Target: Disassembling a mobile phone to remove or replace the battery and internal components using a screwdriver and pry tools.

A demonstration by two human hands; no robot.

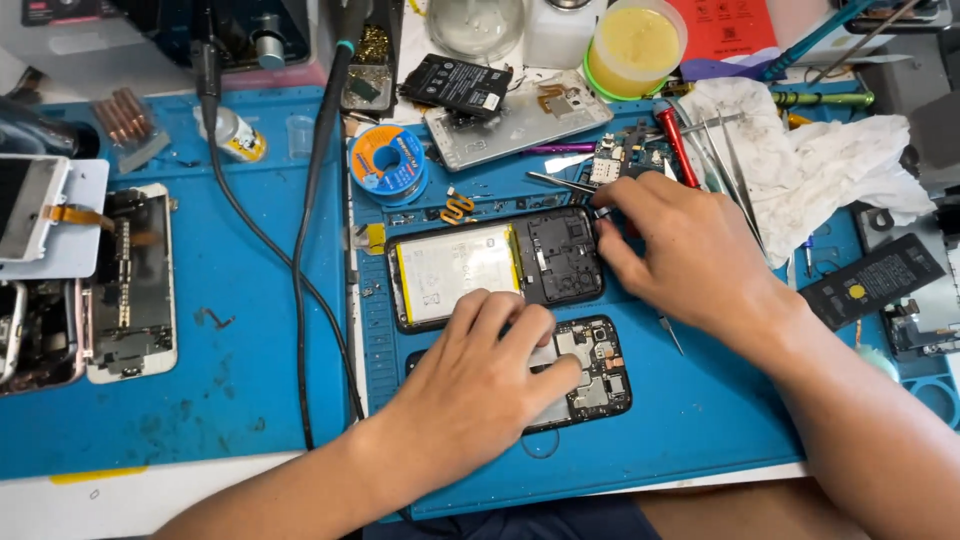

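Left hand (480, 375) flat, fingers spread on black phone back cover (590, 375), right hand (680, 250) pinching thin metal tweezers (560, 183) beside opened black phone with white battery (495, 268), blue silicone repair mat (700, 420)

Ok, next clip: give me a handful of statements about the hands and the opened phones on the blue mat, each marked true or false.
1. The left hand rests on the lower opened phone. True.
2. The right hand is at the right end of the upper opened phone. True.
3. The upper opened phone lies on a green mat. False: it lies on the blue mat.
4. The solder spool lies below the lower opened phone. False: it lies above the upper phone, toward the far side of the mat.
5. A crumpled white cloth lies beyond the right hand. True.
6. The left hand holds the red-handled screwdriver. False: that tool lies on the mat, unheld.
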